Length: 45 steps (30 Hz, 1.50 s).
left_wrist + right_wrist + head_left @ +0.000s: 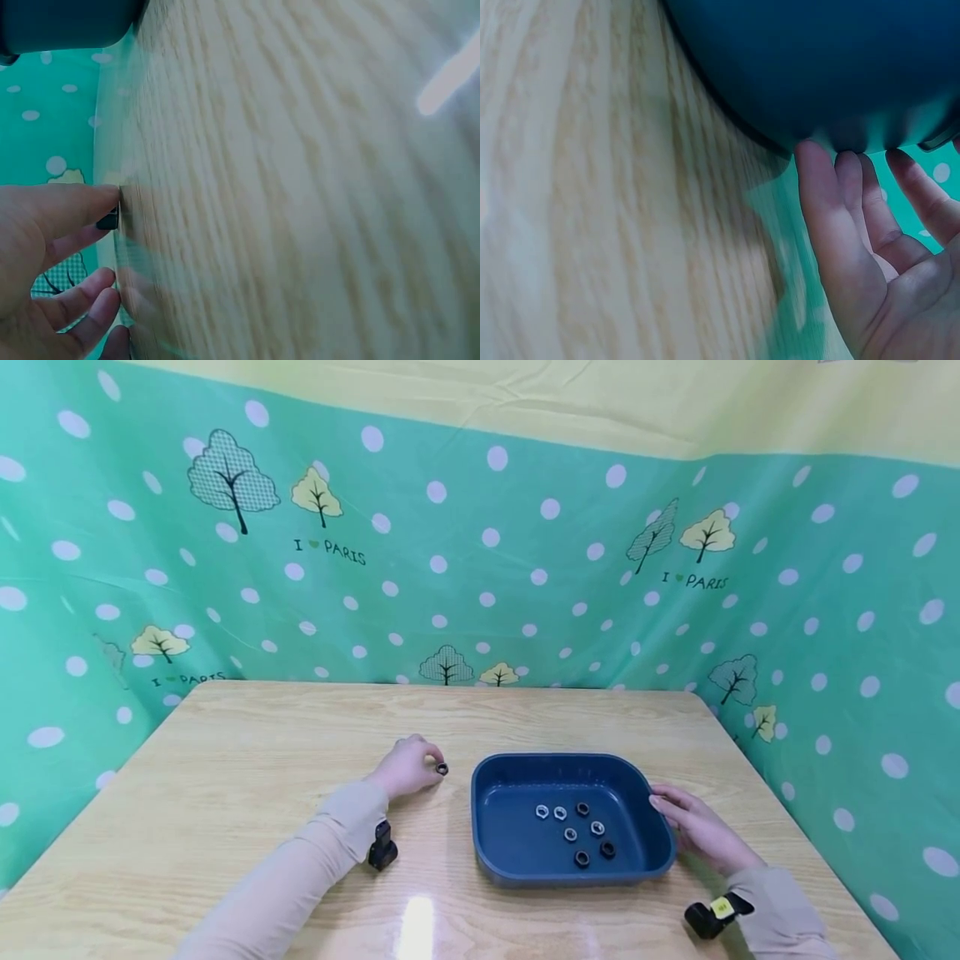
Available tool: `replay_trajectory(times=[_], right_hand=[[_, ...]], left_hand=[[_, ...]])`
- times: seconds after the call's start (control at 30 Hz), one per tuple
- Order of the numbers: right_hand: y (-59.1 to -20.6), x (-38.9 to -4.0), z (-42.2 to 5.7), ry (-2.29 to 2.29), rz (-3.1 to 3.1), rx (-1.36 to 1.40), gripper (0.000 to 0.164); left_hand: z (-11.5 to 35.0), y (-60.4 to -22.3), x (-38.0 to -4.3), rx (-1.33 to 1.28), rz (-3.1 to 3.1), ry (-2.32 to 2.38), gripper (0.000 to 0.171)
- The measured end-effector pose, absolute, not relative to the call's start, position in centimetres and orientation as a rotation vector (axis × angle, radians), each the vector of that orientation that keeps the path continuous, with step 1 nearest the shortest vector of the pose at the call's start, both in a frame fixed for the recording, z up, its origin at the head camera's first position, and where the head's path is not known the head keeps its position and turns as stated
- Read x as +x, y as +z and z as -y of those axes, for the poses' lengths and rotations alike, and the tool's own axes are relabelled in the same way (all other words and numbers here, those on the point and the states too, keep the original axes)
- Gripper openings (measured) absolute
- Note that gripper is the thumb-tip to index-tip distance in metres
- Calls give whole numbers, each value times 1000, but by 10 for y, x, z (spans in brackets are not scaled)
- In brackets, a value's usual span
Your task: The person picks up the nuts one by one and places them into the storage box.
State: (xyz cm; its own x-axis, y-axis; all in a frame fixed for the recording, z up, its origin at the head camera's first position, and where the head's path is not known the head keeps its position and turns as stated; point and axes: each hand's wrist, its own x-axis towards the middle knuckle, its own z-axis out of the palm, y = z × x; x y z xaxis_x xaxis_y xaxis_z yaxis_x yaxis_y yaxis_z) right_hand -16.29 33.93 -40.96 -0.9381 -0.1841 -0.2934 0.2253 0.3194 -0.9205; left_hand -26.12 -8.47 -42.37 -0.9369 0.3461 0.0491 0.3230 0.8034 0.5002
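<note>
My left hand [407,767] pinches a small dark hex nut [442,769] between thumb and fingers, low over the wooden table left of a blue tray [491,878]. The left wrist view shows the nut [109,220] at the fingertips, with the other fingers loosely bent. Inside the tray lie several nuts, some silver [542,812] and some black [607,849], spread over its middle and right. My right hand [703,829] is at the tray's right side. Its fingertips rest against the outer wall and rim, the fingers mostly extended in the right wrist view.
The light wooden table [247,760] carries the tray right of centre. A green dotted curtain [465,552] stands along its far edge and sides. A bright light reflection shows near the front. Each wrist wears a small black camera [382,847].
</note>
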Motion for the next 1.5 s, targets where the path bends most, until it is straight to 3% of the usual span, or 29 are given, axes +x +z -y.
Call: replay_trajectory(times=[1.5], right_hand=[[-409,-165,-340,-1638,-2251,46,62]], left_hand=[[97,-423,-264,657,-2876,914,12]])
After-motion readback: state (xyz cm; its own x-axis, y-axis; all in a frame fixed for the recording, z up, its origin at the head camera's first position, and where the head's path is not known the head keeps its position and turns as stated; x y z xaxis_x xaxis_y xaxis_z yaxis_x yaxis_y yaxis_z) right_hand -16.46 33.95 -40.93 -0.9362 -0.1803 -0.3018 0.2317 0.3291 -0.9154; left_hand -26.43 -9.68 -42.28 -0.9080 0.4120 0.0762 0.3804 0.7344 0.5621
